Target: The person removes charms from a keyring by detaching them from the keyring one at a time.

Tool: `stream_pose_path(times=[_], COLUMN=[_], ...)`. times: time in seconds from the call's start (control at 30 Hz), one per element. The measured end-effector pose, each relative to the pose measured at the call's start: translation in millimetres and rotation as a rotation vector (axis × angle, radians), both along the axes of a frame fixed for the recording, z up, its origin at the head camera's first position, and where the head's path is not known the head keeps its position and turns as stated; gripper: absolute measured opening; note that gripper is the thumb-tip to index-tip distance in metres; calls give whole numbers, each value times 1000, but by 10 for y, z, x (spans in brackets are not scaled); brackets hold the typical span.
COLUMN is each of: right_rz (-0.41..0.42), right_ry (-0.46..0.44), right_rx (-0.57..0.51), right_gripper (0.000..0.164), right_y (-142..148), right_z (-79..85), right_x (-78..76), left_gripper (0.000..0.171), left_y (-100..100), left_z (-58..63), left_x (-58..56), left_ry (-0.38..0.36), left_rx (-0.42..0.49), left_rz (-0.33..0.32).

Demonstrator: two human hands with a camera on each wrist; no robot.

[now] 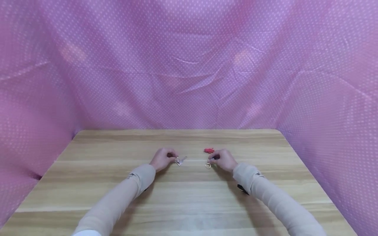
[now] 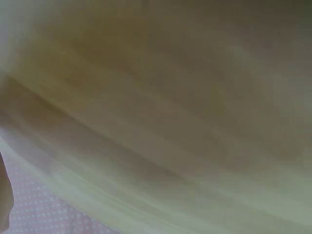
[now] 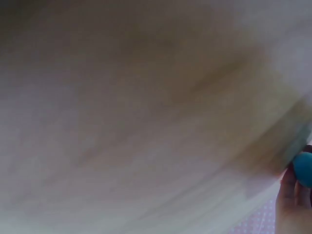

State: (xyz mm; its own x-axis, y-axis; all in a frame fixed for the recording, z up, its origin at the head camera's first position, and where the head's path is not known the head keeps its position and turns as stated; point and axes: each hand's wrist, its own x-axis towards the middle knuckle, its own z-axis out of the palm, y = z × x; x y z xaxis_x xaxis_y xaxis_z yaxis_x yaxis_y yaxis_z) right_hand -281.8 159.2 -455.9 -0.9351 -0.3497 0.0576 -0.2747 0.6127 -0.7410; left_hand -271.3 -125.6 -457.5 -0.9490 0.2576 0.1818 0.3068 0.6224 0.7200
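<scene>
In the head view my left hand (image 1: 163, 159) pinches a small bunch of keys (image 1: 180, 161) by its ring, with the key blades pointing right. Across from it, my right hand (image 1: 224, 159) grips a keychain; its gold-coloured ring (image 1: 208, 166) hangs below the fingertips. A round blue piece (image 3: 303, 169) shows between the fingers of that hand in the right wrist view. Just beyond the right fingertips lies a small red object (image 1: 209, 150), its kind too small to make out. Only a sliver of the left hand (image 2: 5, 200) appears in the left wrist view.
Both hands are over a light wood-grain table (image 1: 189, 200) with rounded far corners. Pink-purple dotted cloth (image 1: 189, 82) hangs behind it and along both sides. A black band (image 1: 242, 189) shows under the right sleeve.
</scene>
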Motion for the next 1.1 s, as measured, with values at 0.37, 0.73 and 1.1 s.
stream_pose_path(times=[0.37,0.73,1.1], right_rz=[24,42,-92], right_ry=[-53,-152,-202], right_rx=[-11,-55,-116], right_gripper=[19,31,38], right_y=[11,17,167], right_z=[23,33,178], right_x=[-31,-124,-98], left_gripper=[13,24,25], left_y=[-50,-100,-158], left_z=[8,-13,110], left_x=[-72,-63,-21], left_ry=[-7,-57,-137], left_rx=[-15,43,102], left_rz=[-23,2,5])
